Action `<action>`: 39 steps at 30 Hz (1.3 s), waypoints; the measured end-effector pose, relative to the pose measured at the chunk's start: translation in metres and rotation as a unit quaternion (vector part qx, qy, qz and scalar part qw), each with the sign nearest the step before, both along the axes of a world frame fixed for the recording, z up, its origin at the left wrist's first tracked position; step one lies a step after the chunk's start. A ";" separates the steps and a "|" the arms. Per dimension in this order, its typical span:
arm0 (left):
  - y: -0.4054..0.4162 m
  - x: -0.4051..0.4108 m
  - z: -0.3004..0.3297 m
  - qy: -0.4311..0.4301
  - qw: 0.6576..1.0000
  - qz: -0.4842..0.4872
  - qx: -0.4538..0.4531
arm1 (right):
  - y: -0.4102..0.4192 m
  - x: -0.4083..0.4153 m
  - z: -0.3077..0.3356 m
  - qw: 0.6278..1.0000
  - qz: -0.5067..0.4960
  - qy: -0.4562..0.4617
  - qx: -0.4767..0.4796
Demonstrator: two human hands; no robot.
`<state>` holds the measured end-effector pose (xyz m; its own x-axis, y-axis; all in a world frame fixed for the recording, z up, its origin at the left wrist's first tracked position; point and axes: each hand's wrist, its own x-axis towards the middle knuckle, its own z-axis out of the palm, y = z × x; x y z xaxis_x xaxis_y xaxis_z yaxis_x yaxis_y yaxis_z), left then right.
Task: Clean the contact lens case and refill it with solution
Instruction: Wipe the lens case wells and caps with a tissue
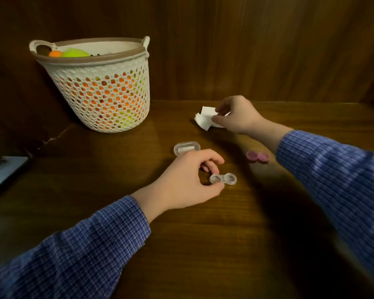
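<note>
A clear two-well contact lens case [224, 179] lies on the brown wooden table [203, 244] with both wells uncovered. My left hand [186, 180] pinches its left well between thumb and fingers. Two pink caps [257, 156] lie side by side to the right of the case. Farther back, my right hand [235, 115] grips a crumpled white tissue [204, 118] that rests on the table. A small clear oval box [186, 148] sits just behind my left hand.
A white perforated basket [104, 87] holding orange and green items stands at the back left. The corner of a light grey device [0, 173] shows at the left edge. A dark wooden wall [246, 50] rises behind the table.
</note>
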<state>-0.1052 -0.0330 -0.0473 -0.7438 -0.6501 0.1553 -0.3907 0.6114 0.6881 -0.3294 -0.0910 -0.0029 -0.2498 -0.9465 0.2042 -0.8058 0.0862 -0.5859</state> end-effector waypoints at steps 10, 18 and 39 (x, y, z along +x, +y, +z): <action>-0.003 -0.001 -0.004 0.016 1.000 -0.008 0.012 | -0.051 0.018 -0.024 0.997 -0.022 0.050 0.053; -0.004 0.000 -0.004 0.023 1.000 -0.013 0.008 | -0.017 0.026 -0.001 0.996 0.020 -0.086 -0.012; -0.005 -0.002 0.000 0.023 0.999 -0.025 -0.025 | 0.159 0.013 -0.023 0.981 0.162 -0.100 -0.024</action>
